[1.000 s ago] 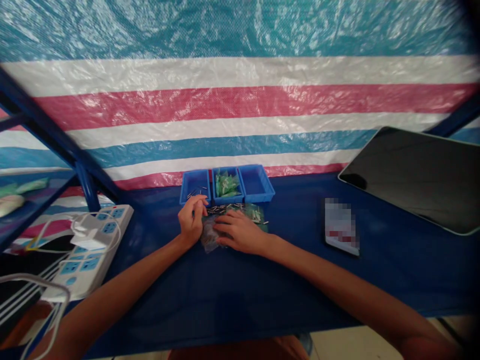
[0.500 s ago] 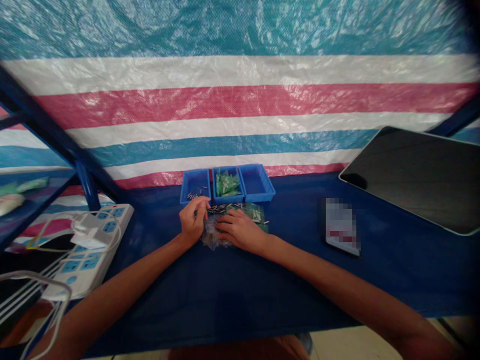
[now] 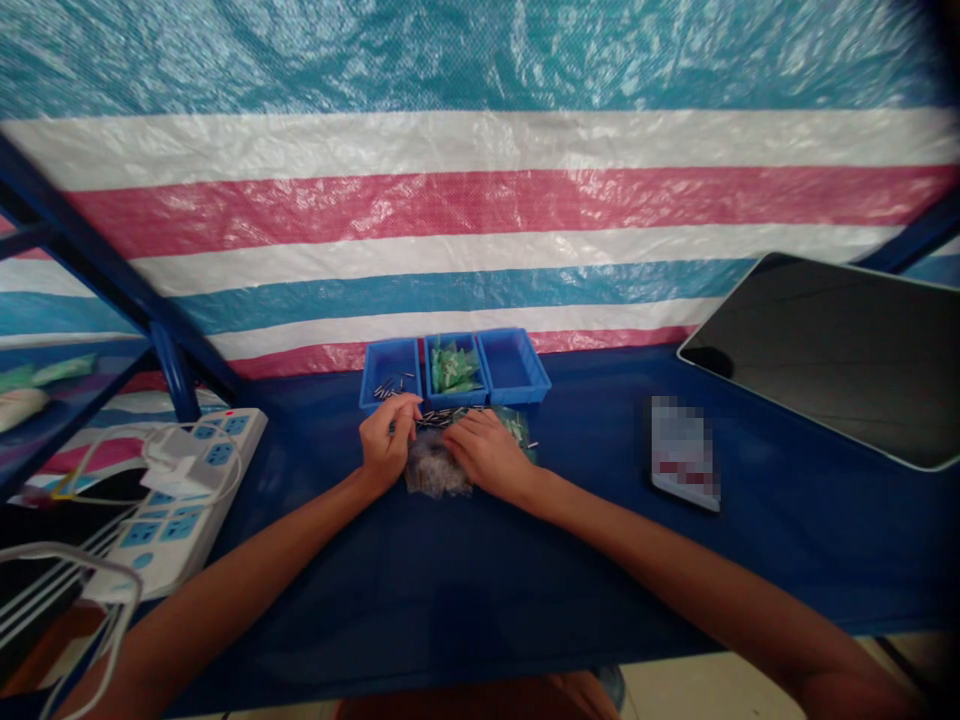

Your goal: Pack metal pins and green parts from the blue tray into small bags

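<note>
My left hand (image 3: pixel 388 437) is closed in a pinch just in front of the left blue bin; whatever lies between its fingertips is too small to make out. Palm down, my right hand (image 3: pixel 487 452) rests over the loose metal pins (image 3: pixel 444 416) with its fingers loosely bent and nothing visible in them. Between the two hands is a clear plastic bag (image 3: pixel 436 472) with small contents I cannot identify. Green packets (image 3: pixel 517 428) show partly behind my right hand.
Three blue bins stand behind my hands: the left bin (image 3: pixel 391 350) has metal pins, the middle one green packets (image 3: pixel 454 368). A blurred-out phone-like object (image 3: pixel 684 455) and a dark-screened tablet (image 3: pixel 832 360) lie right. A power strip (image 3: pixel 202 500) with cables is left.
My right hand has drawn off the clear bag, a little right and away from me, its fingers closer together. More of the bag shows. My left hand stays nearly still.
</note>
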`<state>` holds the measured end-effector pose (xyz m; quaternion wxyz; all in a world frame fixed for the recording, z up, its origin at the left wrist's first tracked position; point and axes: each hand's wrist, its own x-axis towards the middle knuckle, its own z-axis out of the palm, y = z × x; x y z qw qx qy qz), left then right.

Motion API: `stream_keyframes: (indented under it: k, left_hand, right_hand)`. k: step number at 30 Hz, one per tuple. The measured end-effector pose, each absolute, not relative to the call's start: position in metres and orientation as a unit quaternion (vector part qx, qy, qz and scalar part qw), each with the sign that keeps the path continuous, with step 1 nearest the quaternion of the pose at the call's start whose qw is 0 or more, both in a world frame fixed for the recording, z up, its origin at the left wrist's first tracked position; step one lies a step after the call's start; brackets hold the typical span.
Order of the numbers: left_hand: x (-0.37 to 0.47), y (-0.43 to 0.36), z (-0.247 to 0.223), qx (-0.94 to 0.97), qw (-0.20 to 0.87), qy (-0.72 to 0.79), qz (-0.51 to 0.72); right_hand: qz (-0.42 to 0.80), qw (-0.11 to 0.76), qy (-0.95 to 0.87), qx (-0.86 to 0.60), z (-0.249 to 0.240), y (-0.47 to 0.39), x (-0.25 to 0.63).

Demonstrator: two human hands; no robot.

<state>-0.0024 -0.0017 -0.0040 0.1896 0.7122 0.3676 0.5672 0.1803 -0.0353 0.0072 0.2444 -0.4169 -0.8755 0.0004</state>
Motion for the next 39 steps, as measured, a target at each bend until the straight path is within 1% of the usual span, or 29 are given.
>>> stream_keyframes:
  k: [5,9,13,18,24,30,35,39]
  left_hand:
    - [-0.002,-0.001,0.0,0.731,0.156,0.379,0.545]
    - [0.0,-0.001,0.007,0.748,0.102,0.387,0.53]
    - [0.001,0.0,0.008,0.761,0.112,0.384,0.51]
    - [0.001,0.001,0.005,0.794,0.141,0.355,0.474]
    - [0.001,0.001,0.003,0.815,0.131,0.342,0.449]
    - [0.002,0.001,-0.001,0.824,0.112,0.323,0.452]
    - [0.002,0.001,-0.001,0.827,0.11,0.327,0.445]
    - [0.003,0.0,0.0,0.827,0.11,0.316,0.451]
  right_hand:
    - [0.102,0.357,-0.798,-0.474,0.005,-0.031,0.184]
    - [0.162,0.439,-0.748,-0.471,0.005,-0.031,0.188]
    - [0.181,0.484,-0.73,-0.448,0.005,-0.033,0.192]
    - [0.182,0.502,-0.733,-0.422,0.001,-0.035,0.193]
    - [0.18,0.494,-0.737,-0.424,-0.003,-0.035,0.193]
    - [0.186,0.518,-0.713,-0.435,-0.006,-0.033,0.191]
    - [0.2,0.516,-0.703,-0.447,-0.005,-0.032,0.19]
    - [0.185,0.516,-0.705,-0.449,0.0,-0.031,0.192]
